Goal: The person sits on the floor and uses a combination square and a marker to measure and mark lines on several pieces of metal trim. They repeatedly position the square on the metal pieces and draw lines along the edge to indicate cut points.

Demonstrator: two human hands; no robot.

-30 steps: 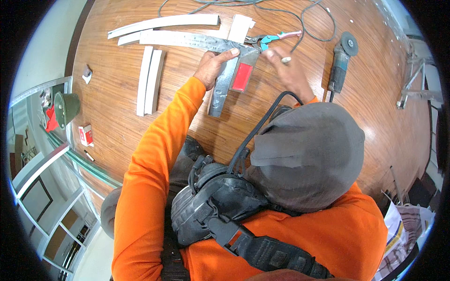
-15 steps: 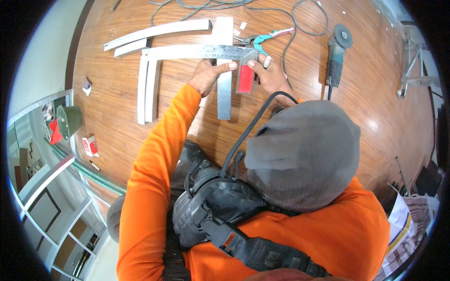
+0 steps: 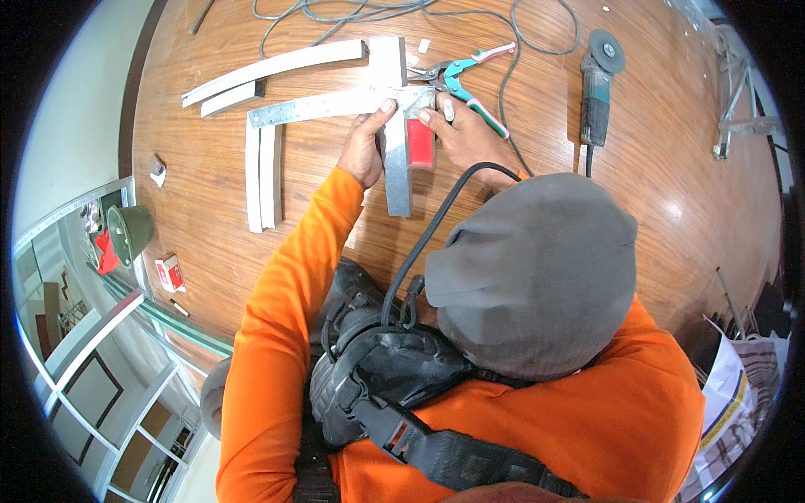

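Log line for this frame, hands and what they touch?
left hand: on steel square ruler | right hand: at red block on metal strip | nearby: snips, angle grinder

We see an angle grinder (image 3: 594, 88) on the wooden floor (image 3: 662, 201), its grey cable (image 3: 369, 12) looping nearby. Left lie curved white strips (image 3: 262, 172) and a small red box (image 3: 170, 272).

— That strip under the left hand (image 3: 362, 151)?
— The metal channel (image 3: 394, 126): dull grey, brushed, matt. The steel ruler (image 3: 323, 105) across it shines more.
— And the desk (image 3: 218, 193)?
— Wood veneer, smooth, glossy grain.
— Right of the channel?
— Snips (image 3: 470, 80) with rubbery teal-and-pink grips; the angle grinder (image 3: 594, 92) in matt plastic casing.
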